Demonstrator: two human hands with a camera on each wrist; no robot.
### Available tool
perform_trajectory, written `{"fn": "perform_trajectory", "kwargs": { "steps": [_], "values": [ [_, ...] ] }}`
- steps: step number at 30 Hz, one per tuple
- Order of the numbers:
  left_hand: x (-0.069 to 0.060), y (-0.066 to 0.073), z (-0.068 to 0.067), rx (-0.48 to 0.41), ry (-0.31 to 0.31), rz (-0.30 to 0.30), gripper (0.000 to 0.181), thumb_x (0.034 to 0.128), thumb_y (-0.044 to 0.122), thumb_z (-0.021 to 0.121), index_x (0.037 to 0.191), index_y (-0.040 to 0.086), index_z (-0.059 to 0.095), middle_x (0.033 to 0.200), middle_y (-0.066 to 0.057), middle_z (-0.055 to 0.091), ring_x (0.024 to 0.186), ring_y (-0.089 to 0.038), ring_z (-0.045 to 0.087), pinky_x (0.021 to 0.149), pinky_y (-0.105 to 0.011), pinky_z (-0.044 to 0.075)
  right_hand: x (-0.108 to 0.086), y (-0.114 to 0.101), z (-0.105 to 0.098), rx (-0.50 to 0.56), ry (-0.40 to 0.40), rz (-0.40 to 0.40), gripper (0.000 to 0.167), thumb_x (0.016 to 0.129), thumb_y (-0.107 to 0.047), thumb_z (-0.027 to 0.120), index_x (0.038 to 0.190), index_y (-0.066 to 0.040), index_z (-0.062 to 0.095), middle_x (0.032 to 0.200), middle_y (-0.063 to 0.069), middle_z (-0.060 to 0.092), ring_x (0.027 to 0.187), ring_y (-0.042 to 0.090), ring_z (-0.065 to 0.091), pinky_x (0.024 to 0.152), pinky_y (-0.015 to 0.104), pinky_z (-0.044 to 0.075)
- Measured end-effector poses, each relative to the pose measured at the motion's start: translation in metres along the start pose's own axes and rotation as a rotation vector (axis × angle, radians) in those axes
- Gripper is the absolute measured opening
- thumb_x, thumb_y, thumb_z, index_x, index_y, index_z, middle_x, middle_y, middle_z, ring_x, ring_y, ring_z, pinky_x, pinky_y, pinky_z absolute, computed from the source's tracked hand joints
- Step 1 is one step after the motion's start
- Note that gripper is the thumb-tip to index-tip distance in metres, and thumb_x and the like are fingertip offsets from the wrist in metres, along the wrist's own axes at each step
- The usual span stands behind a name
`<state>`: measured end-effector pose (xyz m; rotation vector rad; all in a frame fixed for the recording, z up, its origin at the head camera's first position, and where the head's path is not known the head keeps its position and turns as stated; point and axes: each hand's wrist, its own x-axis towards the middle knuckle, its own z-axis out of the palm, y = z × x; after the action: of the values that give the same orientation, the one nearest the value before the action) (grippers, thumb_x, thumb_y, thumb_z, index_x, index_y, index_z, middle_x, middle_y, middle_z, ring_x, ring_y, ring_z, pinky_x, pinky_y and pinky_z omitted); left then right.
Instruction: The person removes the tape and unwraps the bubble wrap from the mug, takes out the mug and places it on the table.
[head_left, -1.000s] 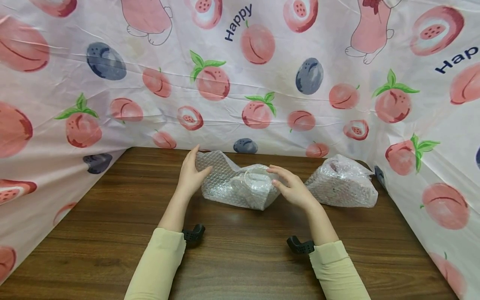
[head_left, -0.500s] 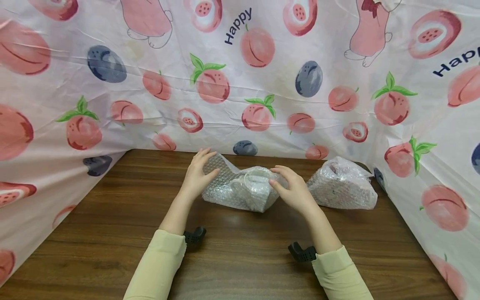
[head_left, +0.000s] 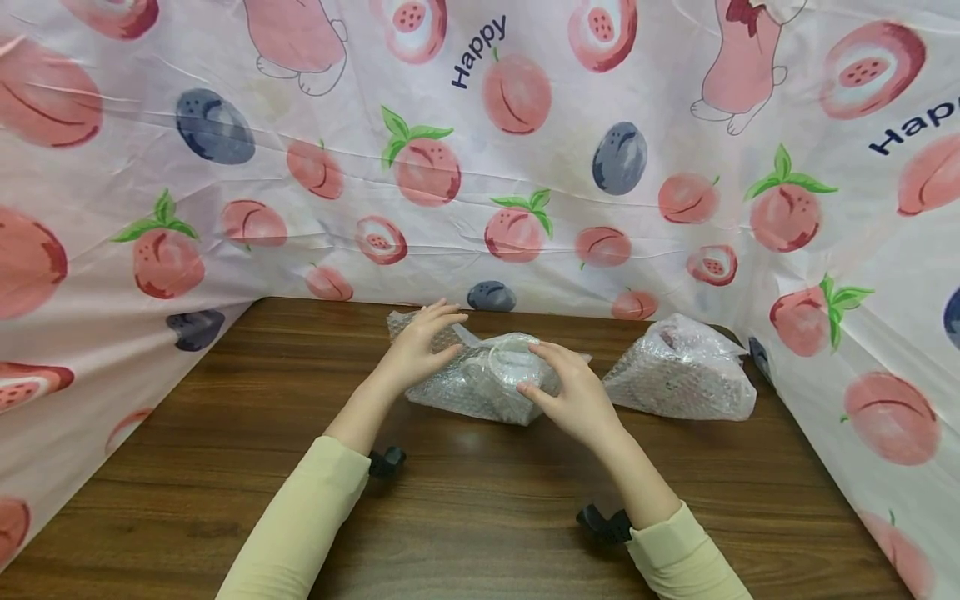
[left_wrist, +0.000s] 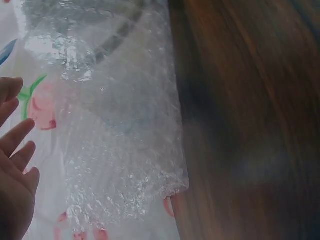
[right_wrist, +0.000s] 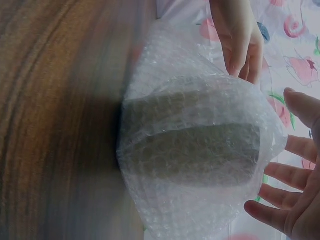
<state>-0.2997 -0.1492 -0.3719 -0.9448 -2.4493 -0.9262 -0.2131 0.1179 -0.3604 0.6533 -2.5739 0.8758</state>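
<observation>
A bundle of clear bubble wrap point(head_left: 450, 390) sits on the table, with a pale, round-rimmed thing point(head_left: 510, 367) inside; its exact kind is blurred by the wrap. In the right wrist view the wrapped thing point(right_wrist: 200, 155) looks dark and blocky. My left hand point(head_left: 420, 354) hovers over the bundle's loose left end, fingers extended; whether it touches the wrap I cannot tell. At the bundle's right side is my right hand point(head_left: 577, 396), its fingers spread and slightly bent. In the right wrist view those fingers point(right_wrist: 280, 175) lie close against the wrap without pinching it.
A second bubble-wrapped bundle point(head_left: 678, 375) stands at the right rear of the brown wooden table point(head_left: 480, 517). Behind and along both sides hangs a white cloth point(head_left: 450, 275) printed with peaches. Dark wrist devices point(head_left: 603, 525) sit below my hands.
My left hand has moved rightward over the bundle, its fingers now pointing right. My right hand has shifted slightly left and down along the bundle. The bundle itself stays about where it was.
</observation>
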Motion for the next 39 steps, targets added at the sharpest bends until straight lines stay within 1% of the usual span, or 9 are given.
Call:
{"fn": "perform_trajectory", "kwargs": {
  "steps": [3, 7, 11, 17, 20, 24, 28, 32, 39],
  "values": [
    [0.003, -0.002, 0.002, 0.041, -0.047, 0.011, 0.047, 0.0887, 0.015, 0.07, 0.132, 0.005, 0.056, 0.139, -0.013, 0.049, 0.139, -0.03, 0.027, 0.114, -0.043, 0.011, -0.002, -0.001, 0.003, -0.016, -0.004, -0.024, 0.059, 0.086, -0.033, 0.073, 0.137, -0.01, 0.054, 0.139, 0.013, 0.049, 0.129, 0.03, 0.042, 0.1, 0.052, 0.037],
    [0.006, -0.004, 0.005, 0.11, -0.074, 0.025, 0.047, 0.0892, 0.019, 0.07, 0.132, 0.007, 0.057, 0.137, -0.013, 0.051, 0.137, -0.031, 0.03, 0.114, -0.045, 0.011, -0.003, -0.003, 0.006, -0.039, -0.032, -0.051, 0.059, 0.086, -0.032, 0.073, 0.137, -0.01, 0.054, 0.139, 0.015, 0.048, 0.129, 0.032, 0.042, 0.099, 0.053, 0.039],
    [0.009, -0.005, 0.008, 0.158, -0.112, 0.024, 0.046, 0.0897, 0.022, 0.07, 0.132, 0.009, 0.058, 0.138, -0.013, 0.051, 0.137, -0.031, 0.03, 0.113, -0.047, 0.011, -0.004, -0.004, 0.008, -0.069, -0.055, -0.057, 0.057, 0.087, -0.031, 0.072, 0.137, -0.01, 0.054, 0.14, 0.016, 0.048, 0.13, 0.033, 0.041, 0.097, 0.053, 0.04],
    [0.011, -0.006, 0.015, 0.22, -0.171, 0.021, 0.043, 0.0916, 0.025, 0.067, 0.131, 0.01, 0.06, 0.137, -0.015, 0.052, 0.137, -0.034, 0.03, 0.112, -0.052, 0.012, -0.004, -0.003, 0.011, -0.09, -0.057, -0.067, 0.052, 0.087, -0.028, 0.073, 0.133, -0.01, 0.058, 0.139, 0.016, 0.048, 0.129, 0.035, 0.041, 0.098, 0.053, 0.039],
    [0.01, -0.007, 0.019, 0.245, -0.19, 0.008, 0.039, 0.0939, 0.026, 0.064, 0.131, 0.013, 0.061, 0.135, -0.012, 0.054, 0.137, -0.032, 0.031, 0.112, -0.052, 0.012, -0.004, -0.002, 0.012, -0.092, -0.063, -0.068, 0.049, 0.087, -0.027, 0.072, 0.131, -0.009, 0.059, 0.139, 0.015, 0.048, 0.129, 0.035, 0.041, 0.098, 0.053, 0.039],
    [0.009, -0.009, 0.023, 0.259, -0.195, -0.005, 0.036, 0.0964, 0.029, 0.059, 0.129, 0.015, 0.062, 0.132, -0.009, 0.057, 0.138, -0.029, 0.031, 0.113, -0.05, 0.01, -0.003, 0.0, 0.012, -0.094, -0.073, -0.068, 0.047, 0.088, -0.028, 0.072, 0.13, -0.01, 0.06, 0.138, 0.015, 0.049, 0.129, 0.033, 0.043, 0.098, 0.052, 0.039],
    [0.008, -0.01, 0.025, 0.27, -0.187, 0.004, 0.032, 0.0974, 0.031, 0.057, 0.124, 0.014, 0.066, 0.126, -0.006, 0.061, 0.136, -0.029, 0.034, 0.113, -0.051, 0.01, -0.002, 0.001, 0.011, -0.091, -0.077, -0.076, 0.046, 0.088, -0.027, 0.072, 0.128, -0.009, 0.06, 0.137, 0.015, 0.05, 0.128, 0.033, 0.043, 0.099, 0.05, 0.039],
    [0.008, -0.011, 0.026, 0.274, -0.175, 0.009, 0.028, 0.098, 0.027, 0.057, 0.119, 0.013, 0.068, 0.121, -0.005, 0.064, 0.132, -0.03, 0.039, 0.112, -0.053, 0.012, -0.001, 0.003, 0.009, -0.077, -0.091, -0.075, 0.045, 0.088, -0.027, 0.072, 0.128, -0.009, 0.06, 0.137, 0.015, 0.049, 0.128, 0.032, 0.043, 0.1, 0.05, 0.038],
    [0.009, -0.01, 0.026, 0.275, -0.183, -0.001, 0.027, 0.0988, 0.025, 0.056, 0.119, 0.013, 0.068, 0.119, -0.006, 0.065, 0.124, -0.028, 0.048, 0.112, -0.052, 0.015, 0.001, 0.007, 0.005, -0.047, -0.115, -0.075, 0.044, 0.088, -0.026, 0.071, 0.128, -0.01, 0.06, 0.138, 0.014, 0.049, 0.128, 0.032, 0.043, 0.101, 0.05, 0.038]
  ]
}}
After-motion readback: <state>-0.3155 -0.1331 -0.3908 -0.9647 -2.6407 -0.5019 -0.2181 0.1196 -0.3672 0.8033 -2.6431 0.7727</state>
